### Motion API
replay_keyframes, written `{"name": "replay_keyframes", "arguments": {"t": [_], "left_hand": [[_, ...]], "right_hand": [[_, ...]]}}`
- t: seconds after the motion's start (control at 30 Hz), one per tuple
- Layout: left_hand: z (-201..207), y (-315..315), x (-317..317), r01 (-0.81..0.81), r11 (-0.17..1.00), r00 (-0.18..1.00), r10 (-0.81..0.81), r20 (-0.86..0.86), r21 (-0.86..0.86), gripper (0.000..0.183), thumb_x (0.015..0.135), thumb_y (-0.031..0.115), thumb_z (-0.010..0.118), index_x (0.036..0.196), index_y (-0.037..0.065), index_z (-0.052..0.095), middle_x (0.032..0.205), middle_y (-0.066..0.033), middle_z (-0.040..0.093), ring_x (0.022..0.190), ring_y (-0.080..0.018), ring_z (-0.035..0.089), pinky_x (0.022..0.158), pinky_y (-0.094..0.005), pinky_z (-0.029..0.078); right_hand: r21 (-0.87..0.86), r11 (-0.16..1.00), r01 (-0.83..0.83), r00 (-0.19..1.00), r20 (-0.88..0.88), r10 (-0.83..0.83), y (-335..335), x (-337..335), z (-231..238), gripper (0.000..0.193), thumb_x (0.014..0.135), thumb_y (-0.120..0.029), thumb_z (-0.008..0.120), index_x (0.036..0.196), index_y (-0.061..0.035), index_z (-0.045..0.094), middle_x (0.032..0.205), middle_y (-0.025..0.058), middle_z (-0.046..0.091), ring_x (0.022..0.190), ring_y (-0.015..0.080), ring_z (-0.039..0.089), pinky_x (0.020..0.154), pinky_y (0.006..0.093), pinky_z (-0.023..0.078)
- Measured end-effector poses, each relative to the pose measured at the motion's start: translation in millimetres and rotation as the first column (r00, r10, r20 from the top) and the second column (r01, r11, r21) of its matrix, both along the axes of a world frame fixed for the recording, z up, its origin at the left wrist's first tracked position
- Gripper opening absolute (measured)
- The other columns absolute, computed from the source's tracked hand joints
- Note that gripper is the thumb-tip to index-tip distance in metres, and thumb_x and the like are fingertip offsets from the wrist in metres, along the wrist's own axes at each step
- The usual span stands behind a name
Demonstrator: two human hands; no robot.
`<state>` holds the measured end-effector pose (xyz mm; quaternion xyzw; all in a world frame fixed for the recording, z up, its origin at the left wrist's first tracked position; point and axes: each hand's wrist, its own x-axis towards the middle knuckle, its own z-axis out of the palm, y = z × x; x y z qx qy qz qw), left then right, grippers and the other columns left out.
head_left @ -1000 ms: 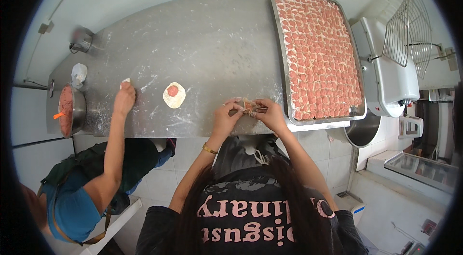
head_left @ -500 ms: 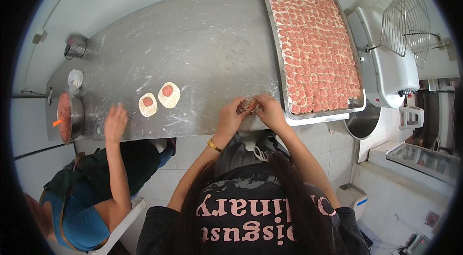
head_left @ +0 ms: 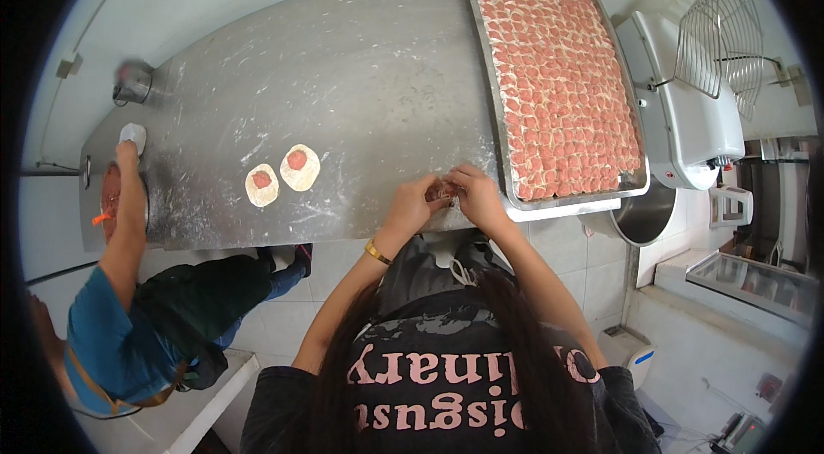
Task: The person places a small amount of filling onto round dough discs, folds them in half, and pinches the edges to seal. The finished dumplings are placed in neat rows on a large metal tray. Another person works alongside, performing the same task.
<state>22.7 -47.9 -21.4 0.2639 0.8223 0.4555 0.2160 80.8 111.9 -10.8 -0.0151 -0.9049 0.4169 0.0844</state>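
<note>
Both my hands are together over the table's near edge, close to the tray's lower left corner. Between their fingertips is a small meat dumpling [head_left: 442, 190], its wrapper gathered around pinkish filling. My left hand [head_left: 415, 205] closes on it from one side, a gold band on that wrist. My right hand [head_left: 477, 196] pinches it from the other side, hiding part of it. Left of my hands lie two flat round wrappers, a nearer-left wrapper [head_left: 268, 194] and a farther wrapper [head_left: 306, 178], each with a lump of raw meat filling on it.
A large metal tray [head_left: 493, 81] of tightly packed dumplings stands to the right on the steel table [head_left: 343, 59]. At far left are a bowl of meat filling [head_left: 112, 182], a metal cup [head_left: 133, 87] and a white bundle [head_left: 134, 136] under a co-worker's hand [head_left: 126, 150].
My hands stay in almost the same place, fingers shifting slightly around the dumpling. The co-worker's arm has moved left and away from the wrappers, across the bowl to the white bundle.
</note>
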Motion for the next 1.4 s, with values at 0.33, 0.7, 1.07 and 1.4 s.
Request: {"name": "replay_keyframes", "arguments": {"t": [0.33, 0.7, 1.07, 1.4], "left_hand": [[-3.8, -3.3, -2.1, 0.003, 1.0, 1.0, -0.003, -0.004, 0.006, 0.028, 0.074, 0.004, 0.073, 0.099, 0.001, 0.062, 0.088, -0.0149, 0.068, 0.076, -0.0247, 0.067, 0.069, -0.0336, 0.053], [0.7, -2.7, -0.6, 0.044, 0.999, 0.988, -0.046, -0.145, -0.018, 0.021, 0.076, 0.008, 0.072, 0.094, 0.002, 0.061, 0.082, -0.0145, 0.066, 0.074, -0.0284, 0.066, 0.067, -0.0343, 0.052], [-8.0, -3.7, 0.2, -0.036, 0.999, 0.991, 0.04, -0.129, 0.032, 0.032, 0.072, 0.003, 0.073, 0.101, 0.002, 0.06, 0.087, -0.015, 0.067, 0.079, -0.0279, 0.067, 0.069, -0.0341, 0.052], [-2.5, -7.7, -7.9, -0.015, 1.0, 0.995, 0.016, -0.094, 0.01, 0.029, 0.073, 0.003, 0.072, 0.099, 0.002, 0.061, 0.087, -0.0154, 0.067, 0.083, -0.0318, 0.066, 0.073, -0.0362, 0.052]], "right_hand": [[0.021, 0.999, -0.037, 0.997, 0.074, 0.035, -1.8, 2.1, -1.7, 0.035, 0.067, 0.009, 0.058, 0.099, -0.0009, 0.064, 0.092, 0.0164, 0.06, 0.083, 0.037, 0.06, 0.071, 0.0398, 0.049], [-0.027, 0.999, -0.021, 0.998, 0.065, 0.023, 0.3, -0.2, 1.7, 0.033, 0.066, 0.01, 0.058, 0.096, -0.0008, 0.065, 0.088, 0.0152, 0.061, 0.085, 0.0357, 0.06, 0.073, 0.0396, 0.049], [0.011, 1.0, 0.023, 1.0, 0.009, -0.023, 1.2, 2.1, 4.1, 0.033, 0.066, 0.008, 0.061, 0.097, -0.0017, 0.065, 0.088, 0.0144, 0.06, 0.081, 0.0342, 0.061, 0.069, 0.0376, 0.049], [0.07, 0.997, 0.036, 0.999, 0.027, -0.038, -7.1, -2.5, -1.0, 0.032, 0.071, 0.002, 0.067, 0.103, -0.0029, 0.062, 0.101, 0.0167, 0.06, 0.09, 0.0349, 0.06, 0.074, 0.0396, 0.05]]}}
